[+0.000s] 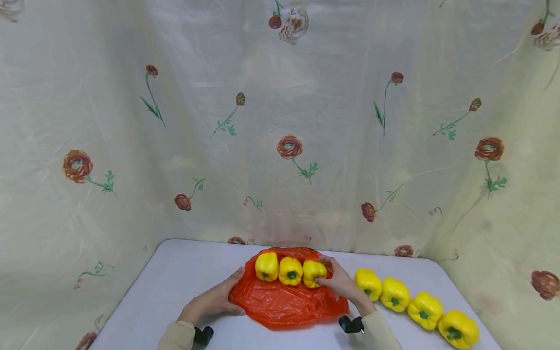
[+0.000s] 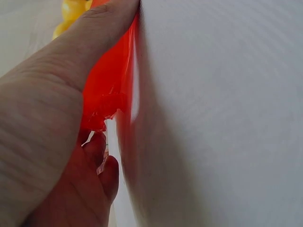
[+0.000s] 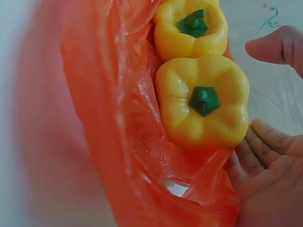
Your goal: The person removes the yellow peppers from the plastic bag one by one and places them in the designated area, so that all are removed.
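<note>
A red plastic bag [image 1: 284, 306] lies on the white table. Three yellow bell peppers with green stems sit in a row on it: a left pepper [image 1: 266, 265], a middle pepper [image 1: 290, 271] and a right pepper [image 1: 312, 273]. My left hand [image 1: 214, 296] rests against the bag's left side, its thumb and fingers spread apart. At the right pepper is my right hand [image 1: 343, 282]. In the right wrist view its fingers lie beside that pepper [image 3: 182, 104], with the thumb [image 3: 274, 46] held away. Part of the left fingers is hidden by the bag.
Several more yellow bell peppers [image 1: 424, 310] stand in a slanting row on the table [image 1: 183, 262], right of the bag. A flower-printed curtain [image 1: 332, 194] surrounds the table at the back and both sides.
</note>
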`<state>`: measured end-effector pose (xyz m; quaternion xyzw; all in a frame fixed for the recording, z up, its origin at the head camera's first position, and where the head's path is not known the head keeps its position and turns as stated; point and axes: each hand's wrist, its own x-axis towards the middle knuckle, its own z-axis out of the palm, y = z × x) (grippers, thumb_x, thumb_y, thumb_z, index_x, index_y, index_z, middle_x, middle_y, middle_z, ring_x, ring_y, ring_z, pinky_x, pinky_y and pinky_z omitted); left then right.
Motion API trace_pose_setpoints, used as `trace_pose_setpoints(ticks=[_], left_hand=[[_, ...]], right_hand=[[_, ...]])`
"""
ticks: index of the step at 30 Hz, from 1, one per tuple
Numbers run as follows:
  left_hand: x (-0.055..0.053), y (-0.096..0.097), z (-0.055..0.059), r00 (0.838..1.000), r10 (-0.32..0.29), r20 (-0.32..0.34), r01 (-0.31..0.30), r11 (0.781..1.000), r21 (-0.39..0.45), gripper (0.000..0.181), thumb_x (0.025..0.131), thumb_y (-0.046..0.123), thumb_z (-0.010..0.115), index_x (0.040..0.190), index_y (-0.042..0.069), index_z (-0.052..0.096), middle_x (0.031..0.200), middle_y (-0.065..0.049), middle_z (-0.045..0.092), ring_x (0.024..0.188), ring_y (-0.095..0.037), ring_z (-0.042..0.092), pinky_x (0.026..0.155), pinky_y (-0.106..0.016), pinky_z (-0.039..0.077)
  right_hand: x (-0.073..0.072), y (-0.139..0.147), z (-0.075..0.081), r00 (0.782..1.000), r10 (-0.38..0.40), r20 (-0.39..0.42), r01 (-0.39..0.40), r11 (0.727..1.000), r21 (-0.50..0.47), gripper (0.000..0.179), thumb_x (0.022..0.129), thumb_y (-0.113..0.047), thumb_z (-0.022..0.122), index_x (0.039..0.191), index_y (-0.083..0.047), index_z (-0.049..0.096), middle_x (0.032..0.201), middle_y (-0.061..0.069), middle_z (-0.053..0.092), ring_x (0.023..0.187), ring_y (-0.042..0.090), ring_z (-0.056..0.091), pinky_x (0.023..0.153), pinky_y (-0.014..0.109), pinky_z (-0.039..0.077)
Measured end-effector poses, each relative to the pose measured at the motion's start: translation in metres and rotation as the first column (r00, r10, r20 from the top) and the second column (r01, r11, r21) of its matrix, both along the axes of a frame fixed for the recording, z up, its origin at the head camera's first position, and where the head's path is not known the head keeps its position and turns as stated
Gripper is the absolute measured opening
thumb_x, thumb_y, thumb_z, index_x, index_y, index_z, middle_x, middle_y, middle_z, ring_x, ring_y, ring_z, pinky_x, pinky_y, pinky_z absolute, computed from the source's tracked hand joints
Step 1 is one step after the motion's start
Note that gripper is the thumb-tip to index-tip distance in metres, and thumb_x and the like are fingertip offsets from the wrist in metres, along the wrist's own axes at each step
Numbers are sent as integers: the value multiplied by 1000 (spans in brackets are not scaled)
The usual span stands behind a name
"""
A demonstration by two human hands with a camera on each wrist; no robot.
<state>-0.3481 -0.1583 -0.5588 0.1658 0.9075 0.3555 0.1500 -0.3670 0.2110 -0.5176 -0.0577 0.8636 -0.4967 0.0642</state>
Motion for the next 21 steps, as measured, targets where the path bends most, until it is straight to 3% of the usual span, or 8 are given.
trace_pose_setpoints(ticks=[12, 21], left_hand=[[-1, -1, -2, 1000, -12, -2, 12, 1000, 7, 117, 69, 53, 80, 156, 18, 10, 163, -7, 14, 148, -34, 19, 112, -58, 30], [0, -2, -1, 1000, -23, -16, 23, 1000, 1, 117, 69, 54, 80, 156, 16, 10, 163, -8, 14, 148, -34, 19, 113, -59, 29]], right_hand=[[3, -1, -1, 1000, -14, -6, 14, 999, 37, 73, 81, -21, 77, 141, -9, 37, 146, 16, 42, 127, 36, 43, 108, 63, 34], [2, -1, -9, 1000, -1, -12, 2, 1000, 6, 74, 81, -20, 77, 142, -8, 36, 146, 17, 40, 129, 36, 41, 110, 62, 32]])
